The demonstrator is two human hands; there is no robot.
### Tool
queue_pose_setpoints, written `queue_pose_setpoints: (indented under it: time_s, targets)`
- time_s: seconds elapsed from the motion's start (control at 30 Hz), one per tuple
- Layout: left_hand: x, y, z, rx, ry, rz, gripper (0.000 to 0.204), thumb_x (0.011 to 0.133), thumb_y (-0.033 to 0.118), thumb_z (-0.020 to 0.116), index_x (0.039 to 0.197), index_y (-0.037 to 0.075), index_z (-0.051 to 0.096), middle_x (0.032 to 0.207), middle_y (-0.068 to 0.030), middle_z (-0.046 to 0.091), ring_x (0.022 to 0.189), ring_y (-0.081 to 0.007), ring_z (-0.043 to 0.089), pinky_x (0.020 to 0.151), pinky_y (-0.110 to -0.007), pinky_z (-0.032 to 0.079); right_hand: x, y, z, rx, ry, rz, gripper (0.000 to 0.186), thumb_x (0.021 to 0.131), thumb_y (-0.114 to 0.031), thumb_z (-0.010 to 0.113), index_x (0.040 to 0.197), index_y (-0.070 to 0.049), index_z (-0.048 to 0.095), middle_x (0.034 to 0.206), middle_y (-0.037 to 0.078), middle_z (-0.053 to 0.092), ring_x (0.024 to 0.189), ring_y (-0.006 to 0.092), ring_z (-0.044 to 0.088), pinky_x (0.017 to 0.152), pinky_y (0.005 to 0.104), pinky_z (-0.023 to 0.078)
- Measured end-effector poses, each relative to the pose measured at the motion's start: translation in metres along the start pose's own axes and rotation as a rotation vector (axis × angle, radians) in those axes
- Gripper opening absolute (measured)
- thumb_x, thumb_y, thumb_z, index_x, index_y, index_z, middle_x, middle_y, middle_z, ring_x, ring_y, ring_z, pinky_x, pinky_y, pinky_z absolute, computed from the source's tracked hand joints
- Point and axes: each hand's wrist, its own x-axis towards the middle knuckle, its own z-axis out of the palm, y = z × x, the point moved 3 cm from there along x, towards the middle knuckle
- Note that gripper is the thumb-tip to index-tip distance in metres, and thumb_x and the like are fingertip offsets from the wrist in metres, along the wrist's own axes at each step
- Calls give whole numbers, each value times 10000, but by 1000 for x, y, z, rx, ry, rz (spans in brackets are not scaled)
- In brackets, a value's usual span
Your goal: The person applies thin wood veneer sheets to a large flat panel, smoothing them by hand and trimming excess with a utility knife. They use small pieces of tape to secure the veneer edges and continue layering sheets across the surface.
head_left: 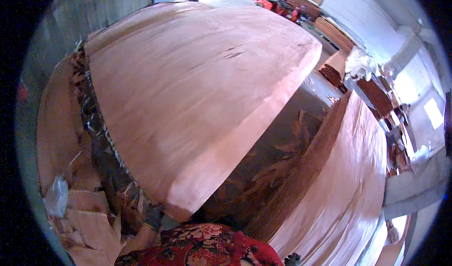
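Note:
A large, thin sheet of reddish-brown wood veneer (202, 87) spreads away from me on top of a broad pile. My left hand (153, 216), in a dark glove, is at the near left corner of this sheet, its fingers closed at the edge and partly lost in shadow. Down at the lower rim of the picture, only a small dark part of my right hand (293, 259) shows. It is beside the near end of a second veneer stack (329, 181), whose top is wavy and creased. What its fingers do is hidden.
Between the two stacks, torn veneer scraps (282, 157) litter a dark gap. More veneer pieces (89, 219) and a clear plastic bag (57, 196) lie at the left, by a grey corrugated wall (108, 12). A red vehicle (268, 3) and further wood stacks (334, 33) stand farther back.

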Motion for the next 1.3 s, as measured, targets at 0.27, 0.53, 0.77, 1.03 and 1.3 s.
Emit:
queue_pose_setpoints:
  time_s: [0.27, 0.53, 0.77, 1.03, 1.3]
  targets:
    - [-34, -40, 25, 1778, -75, 504, 349, 831, 239, 578, 1116, 40, 607, 1076, -172, 622, 971, -355, 587, 843, -441, 466, 168, -90, 199, -526, -306, -157, 240, 914, -269, 577, 1015, -52, 584, 741, 104, 640, 432, 147, 503, 375, 295, 394]
    - [-75, -115, 53, 1071, 332, -135, 657, 818, 404, 625, 1321, 26, 434, 1262, -202, 540, 1083, -377, 547, 903, -445, 452, 152, -197, 514, -396, -1045, -546, 180, 892, -172, 577, 939, -22, 664, 787, 26, 627, 604, 164, 552, 530, 309, 445]
    - [-134, -112, 30, 692, 446, -34, 613, 813, 390, 656, 1257, 19, 455, 1159, -185, 572, 992, -315, 569, 792, -432, 489, -51, -153, 569, -636, -1618, -1013, 264, 957, -230, 513, 1121, -63, 634, 903, 64, 665, 534, 48, 421, 483, 213, 320]
    - [-174, -20, -32, 133, 9, 316, 526, 829, 353, 639, 1222, 38, 490, 1100, -168, 594, 939, -310, 583, 775, -401, 495, -439, 9, 444, -463, -2519, -1914, 386, 787, -271, 615, 1127, -90, 630, 1160, 131, 590, 1091, 352, 501, 925, 465, 382]
    - [-261, 23, -163, -136, 280, 631, 441, 844, 316, 622, 1187, 56, 525, 1040, -151, 617, 885, -305, 598, 759, -371, 502, -614, 83, 352, -485, -2730, -2312, 686, 750, -408, 689, 1325, -99, 477, 1332, 148, 453, 1160, 385, 444, 966, 515, 354]
